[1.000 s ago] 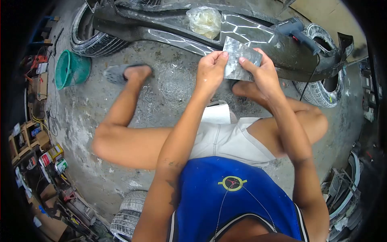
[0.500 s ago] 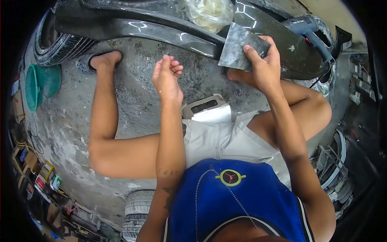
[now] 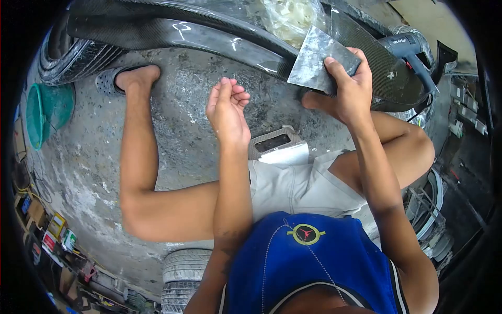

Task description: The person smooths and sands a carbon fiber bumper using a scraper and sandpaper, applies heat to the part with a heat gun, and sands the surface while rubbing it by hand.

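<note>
My right hand [image 3: 353, 86] grips a flat, square grey plate [image 3: 314, 60] with a smudged surface, thumb on top and fingers behind its right edge. The plate is held up in front of the glossy black carbon-fibre part [image 3: 209, 39], overlapping its right end from my view. Whether the two touch I cannot tell. Above the floor, to the left of the plate, my left hand [image 3: 228, 112] is loosely curled, thumb close to the bent fingers. Nothing shows in it. Below it, by my shorts, lies a grey frame-shaped piece with a dark opening [image 3: 274, 142] and a white sheet.
A hot air gun [image 3: 402, 47] rests on a carbon-weave panel [image 3: 389, 78] at upper right. A clear plastic bag [image 3: 293, 21] sits behind the plate. Tyres [image 3: 83, 63] and a green bucket [image 3: 57, 112] stand at left. More tyres [image 3: 183, 267] lie below my leg.
The plate has tilted slightly in my right hand. My left hand has shifted a little right and down in the view, which has itself moved slightly.
</note>
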### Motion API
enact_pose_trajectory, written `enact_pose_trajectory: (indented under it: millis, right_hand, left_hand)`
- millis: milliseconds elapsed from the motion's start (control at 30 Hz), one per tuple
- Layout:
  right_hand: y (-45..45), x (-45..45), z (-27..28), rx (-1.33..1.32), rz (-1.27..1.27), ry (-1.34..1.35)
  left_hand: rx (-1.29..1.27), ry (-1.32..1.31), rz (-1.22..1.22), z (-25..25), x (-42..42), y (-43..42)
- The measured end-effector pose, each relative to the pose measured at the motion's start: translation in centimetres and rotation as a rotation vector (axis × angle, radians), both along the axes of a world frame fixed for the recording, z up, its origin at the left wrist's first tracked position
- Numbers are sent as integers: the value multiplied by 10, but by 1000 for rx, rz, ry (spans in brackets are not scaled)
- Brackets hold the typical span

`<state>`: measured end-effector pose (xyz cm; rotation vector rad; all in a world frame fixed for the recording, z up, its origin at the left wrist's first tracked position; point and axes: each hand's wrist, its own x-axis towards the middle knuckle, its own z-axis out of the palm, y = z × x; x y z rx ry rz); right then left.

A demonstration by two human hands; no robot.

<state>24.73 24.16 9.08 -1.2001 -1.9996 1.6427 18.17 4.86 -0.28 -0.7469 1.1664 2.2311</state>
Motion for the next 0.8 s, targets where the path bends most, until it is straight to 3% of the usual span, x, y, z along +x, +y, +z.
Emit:
enact_pose_trajectory:
  millis: [800]
  right_hand:
    - [-1,-62,2,-60,76,56]
  left_hand:
    - [45,-6,37,4,3,2]
